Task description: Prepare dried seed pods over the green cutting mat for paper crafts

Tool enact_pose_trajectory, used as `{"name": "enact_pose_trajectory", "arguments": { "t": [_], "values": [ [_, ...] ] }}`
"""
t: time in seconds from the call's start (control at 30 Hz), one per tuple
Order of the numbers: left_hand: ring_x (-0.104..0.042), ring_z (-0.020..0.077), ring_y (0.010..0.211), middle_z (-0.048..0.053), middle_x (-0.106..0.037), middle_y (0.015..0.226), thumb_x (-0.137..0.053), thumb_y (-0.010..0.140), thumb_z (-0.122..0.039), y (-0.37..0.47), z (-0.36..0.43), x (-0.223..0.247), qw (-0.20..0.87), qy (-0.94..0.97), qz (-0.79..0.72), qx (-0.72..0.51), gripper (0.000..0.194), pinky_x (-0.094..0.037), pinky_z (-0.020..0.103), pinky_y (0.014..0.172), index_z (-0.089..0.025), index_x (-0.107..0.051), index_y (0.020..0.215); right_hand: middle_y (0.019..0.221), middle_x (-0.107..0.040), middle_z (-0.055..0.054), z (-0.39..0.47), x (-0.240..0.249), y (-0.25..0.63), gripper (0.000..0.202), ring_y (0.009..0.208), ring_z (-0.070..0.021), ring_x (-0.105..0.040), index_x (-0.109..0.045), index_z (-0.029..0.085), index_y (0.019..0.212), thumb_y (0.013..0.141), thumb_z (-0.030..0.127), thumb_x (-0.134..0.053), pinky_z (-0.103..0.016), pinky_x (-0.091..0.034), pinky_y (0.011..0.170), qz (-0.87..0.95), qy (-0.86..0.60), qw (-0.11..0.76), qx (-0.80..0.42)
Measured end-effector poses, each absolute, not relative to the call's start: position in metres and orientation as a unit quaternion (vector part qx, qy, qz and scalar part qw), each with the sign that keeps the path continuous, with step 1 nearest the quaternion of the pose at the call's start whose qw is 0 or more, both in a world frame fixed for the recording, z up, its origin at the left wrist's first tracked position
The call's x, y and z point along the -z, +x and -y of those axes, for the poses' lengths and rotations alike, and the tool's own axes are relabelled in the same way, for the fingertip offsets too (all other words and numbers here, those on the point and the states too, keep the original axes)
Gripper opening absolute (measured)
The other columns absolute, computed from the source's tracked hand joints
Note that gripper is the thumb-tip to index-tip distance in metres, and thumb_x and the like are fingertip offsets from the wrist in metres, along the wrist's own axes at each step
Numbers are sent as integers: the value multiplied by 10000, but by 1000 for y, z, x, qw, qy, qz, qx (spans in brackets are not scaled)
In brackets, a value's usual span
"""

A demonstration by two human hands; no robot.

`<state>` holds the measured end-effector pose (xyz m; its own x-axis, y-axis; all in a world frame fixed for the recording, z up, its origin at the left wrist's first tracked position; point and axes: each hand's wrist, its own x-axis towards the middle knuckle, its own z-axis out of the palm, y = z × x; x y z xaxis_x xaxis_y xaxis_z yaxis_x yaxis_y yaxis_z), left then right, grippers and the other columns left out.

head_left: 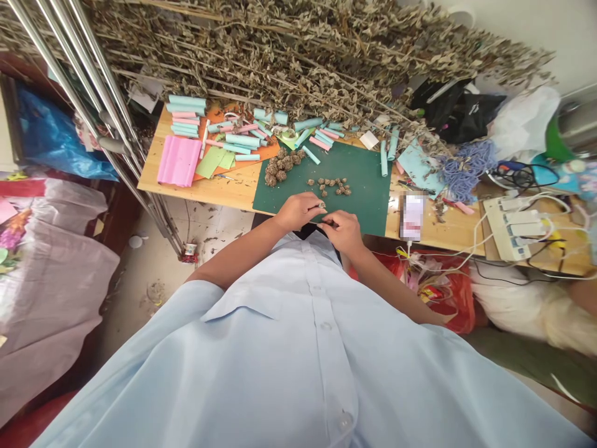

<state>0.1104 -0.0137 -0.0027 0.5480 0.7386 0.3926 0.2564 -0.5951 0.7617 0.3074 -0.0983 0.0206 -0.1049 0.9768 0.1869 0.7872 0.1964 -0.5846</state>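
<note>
The bundle of dried stems (280,62) is the largest item; it lies across the far side of the wooden table (214,194), beyond the hands. The green mat (364,168) lies on the table's near side, directly ahead of the person; coloured paper rolls (242,141) lie about its far edge and to its left; a phone (413,218) with a cable lies just beside it, to the right.

The left hand (297,211) and the right hand (344,230) meet at the mat's near edge, fingertips toward each other, close to the body. The left hand is closed to a pinch; a small pale-brown piece (321,205) shows at its fingertips and appears to be gripped there. The right hand is curled, thumb and forefinger close together, its tips just below the left's; whether anything sits between them cannot be told.

The clump of larger brown balls (283,165) lies ahead of the hands and to the left; its long axis slants from near left to far right; the left hand is nearer. The small brown lumps (332,183) lie just beyond the fingertips, loosely strung from left to right; the left fingertips appear nearest, with no contact visible.
</note>
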Motion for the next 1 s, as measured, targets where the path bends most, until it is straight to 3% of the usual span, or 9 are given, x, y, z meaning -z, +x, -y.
{"name": "enact_pose_trajectory", "arguments": {
  "t": [0.33, 0.73, 1.0],
  "values": [
    [-715, 191, 940, 88, -776, 979, -636, 1024, -355, 110, 13, 5, 321, 819, -311, -359, 241, -544, 291, 862, -180, -798, 989, 803, -746, -41, 95, -20, 295, 175, 831, -238, -666, -702, 236, 755, 927, 268, -713, -412, -416, 854, 749, -597, 236, -162],
    [-711, 198, 918, 95, -769, 964, -636, 1027, -488, 110, 12, 5, 330, 813, -304, -371, 344, -540, 301, 847, -186, -800, 1007, 865, -720, -16, 77, -47, 307, 134, 823, -213, -648, -671, 252, 819, 914, 343, -700, -390, -532, 849, 623, -633, 407, -212],
    [-699, 190, 906, 92, -763, 944, -582, 1050, -509, 109, 13, 0, 355, 809, -298, -362, 396, -529, 295, 829, -182, -802, 1019, 913, -723, -24, 68, -66, 291, 130, 866, -209, -663, -666, 258, 823, 928, 323, -708, -399, -558, 866, 685, -547, 431, -216]
  ]
}}
